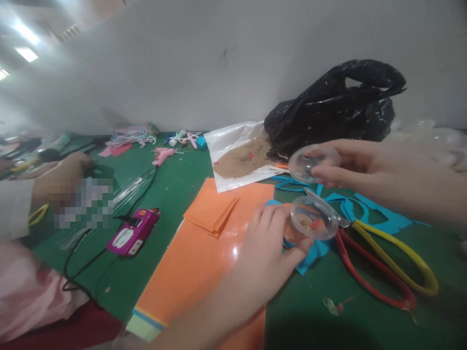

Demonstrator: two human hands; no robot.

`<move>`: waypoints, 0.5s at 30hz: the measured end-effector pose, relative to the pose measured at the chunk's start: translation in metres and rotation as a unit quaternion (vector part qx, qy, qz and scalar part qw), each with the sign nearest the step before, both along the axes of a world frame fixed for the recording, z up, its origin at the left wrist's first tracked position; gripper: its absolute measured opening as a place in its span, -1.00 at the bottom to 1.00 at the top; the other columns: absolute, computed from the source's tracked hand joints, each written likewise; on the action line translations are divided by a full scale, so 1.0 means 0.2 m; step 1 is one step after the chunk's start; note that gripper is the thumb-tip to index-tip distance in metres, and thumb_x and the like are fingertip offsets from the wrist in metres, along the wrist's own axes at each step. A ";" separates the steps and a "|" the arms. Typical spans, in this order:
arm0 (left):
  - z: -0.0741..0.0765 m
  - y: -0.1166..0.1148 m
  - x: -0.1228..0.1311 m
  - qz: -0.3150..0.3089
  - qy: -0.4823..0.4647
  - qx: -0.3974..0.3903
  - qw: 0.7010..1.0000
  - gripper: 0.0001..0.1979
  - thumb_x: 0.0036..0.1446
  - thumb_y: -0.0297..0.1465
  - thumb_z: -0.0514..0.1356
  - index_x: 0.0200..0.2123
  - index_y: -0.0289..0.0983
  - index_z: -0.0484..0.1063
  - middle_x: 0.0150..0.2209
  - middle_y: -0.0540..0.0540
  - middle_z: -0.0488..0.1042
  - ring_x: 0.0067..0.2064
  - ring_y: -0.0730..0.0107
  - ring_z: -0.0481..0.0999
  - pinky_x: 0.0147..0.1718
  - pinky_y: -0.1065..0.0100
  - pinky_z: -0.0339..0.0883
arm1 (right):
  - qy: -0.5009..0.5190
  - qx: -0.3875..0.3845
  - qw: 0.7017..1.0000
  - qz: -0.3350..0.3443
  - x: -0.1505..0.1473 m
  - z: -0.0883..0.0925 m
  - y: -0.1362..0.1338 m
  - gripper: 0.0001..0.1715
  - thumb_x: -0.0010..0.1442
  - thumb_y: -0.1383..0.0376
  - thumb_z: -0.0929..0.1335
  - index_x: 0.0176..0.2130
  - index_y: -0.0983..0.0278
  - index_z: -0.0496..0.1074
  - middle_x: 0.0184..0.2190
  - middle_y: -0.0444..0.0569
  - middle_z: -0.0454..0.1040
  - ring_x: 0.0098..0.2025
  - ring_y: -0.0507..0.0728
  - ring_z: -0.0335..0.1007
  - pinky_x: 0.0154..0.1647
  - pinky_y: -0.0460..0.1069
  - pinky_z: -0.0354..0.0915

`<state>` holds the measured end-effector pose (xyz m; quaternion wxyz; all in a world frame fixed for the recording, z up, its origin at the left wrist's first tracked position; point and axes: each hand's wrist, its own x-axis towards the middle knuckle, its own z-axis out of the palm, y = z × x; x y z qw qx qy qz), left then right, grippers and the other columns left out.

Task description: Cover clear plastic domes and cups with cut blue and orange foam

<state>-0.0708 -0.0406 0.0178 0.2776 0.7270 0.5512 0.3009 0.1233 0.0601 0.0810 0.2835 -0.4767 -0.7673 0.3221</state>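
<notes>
Over the orange foam (215,272), our left hand (255,257) has its fingers (270,218) clamped on a clear plastic dish (314,217) (red bits inside), just beside the scissors (386,262). Further right, above blue foam scraps (379,214), our right hand (368,170) has its fingers (346,150) clamped on a second clear dish (314,164), held up off the green surface (310,311).

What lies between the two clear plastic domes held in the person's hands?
In the head view, a strip of blue cutout shows between the upper dome and the lower dome.
</notes>
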 end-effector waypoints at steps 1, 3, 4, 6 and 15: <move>0.00 0.00 0.00 -0.002 0.003 0.001 1.000 -0.74 0.31 -0.31 0.25 0.03 -0.19 0.39 0.01 -0.07 0.48 0.08 0.16 0.37 0.04 0.14 0.32 | 0.014 -0.026 1.000 -0.007 -0.04 0.00 0.05 -0.53 0.17 -0.19 0.42 -0.12 0.04 0.60 -0.27 -0.10 0.63 -0.29 0.15 0.54 -0.34 0.01 0.45; -0.01 0.00 0.00 -0.004 0.007 0.000 1.000 -0.71 0.31 -0.31 0.25 0.06 -0.19 0.38 0.02 -0.08 0.48 0.08 0.16 0.37 0.03 0.14 0.32 | 0.040 -0.081 0.996 -0.012 -0.14 -0.02 0.15 -0.67 0.20 -0.03 0.45 -0.33 0.16 0.58 -0.47 -0.08 0.54 -0.43 0.10 0.43 -0.42 -0.01 0.37; -0.01 0.00 0.00 -0.005 0.008 -0.001 1.000 -0.70 0.31 -0.31 0.25 0.07 -0.18 0.38 0.03 -0.07 0.48 0.08 0.16 0.37 0.03 0.15 0.32 | 0.075 -0.116 0.990 -0.007 -0.19 -0.03 0.21 -0.67 0.24 0.04 0.44 -0.42 0.19 0.54 -0.49 -0.07 0.51 -0.45 0.08 0.40 -0.42 -0.01 0.36; -0.02 0.00 0.00 -0.002 0.007 -0.004 1.000 -0.68 0.31 -0.31 0.25 0.10 -0.16 0.37 0.05 -0.06 0.47 0.09 0.17 0.37 0.03 0.16 0.32 | 0.155 -0.183 0.971 -0.005 -0.30 -0.05 0.30 -0.65 0.28 0.14 0.43 -0.49 0.22 0.48 -0.47 -0.04 0.50 -0.47 0.05 0.37 -0.42 -0.03 0.35; 0.01 0.01 0.00 0.010 0.007 -0.031 0.999 -0.70 0.31 -0.27 0.25 0.07 -0.19 0.40 0.09 -0.10 0.47 0.12 0.12 0.36 0.07 0.10 0.31 | 0.167 -0.149 0.972 -0.074 -0.41 -0.18 0.41 -0.93 0.24 0.31 0.43 -0.21 0.21 0.48 -0.28 -0.01 0.61 -0.29 0.09 0.50 -0.25 -0.01 0.44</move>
